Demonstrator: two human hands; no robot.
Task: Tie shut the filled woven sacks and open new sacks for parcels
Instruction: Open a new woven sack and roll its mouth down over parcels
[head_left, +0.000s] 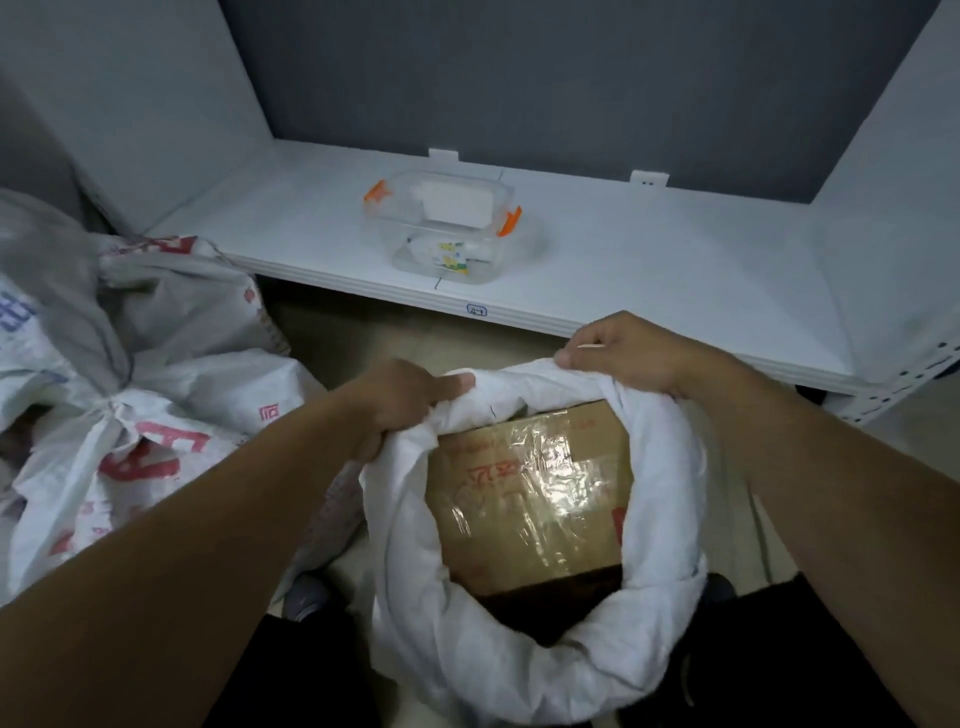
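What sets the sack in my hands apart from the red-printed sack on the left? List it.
The plain sack is open, its rim rolled down, showing a taped cardboard box inside; the red-printed sack is gathered shut at the neck. The plain sack shows no print; the red-printed sack carries red characters. The left hand and right hand grip the plain sack's rim; nothing holds the red-printed sack. Both are white sacks.

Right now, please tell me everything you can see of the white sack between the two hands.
The white woven sack stands upright, mouth open, its rim rolled into a thick crumpled ring. The left hand and right hand grip the far rim, fingers curled over it. A taped cardboard box lies inside.
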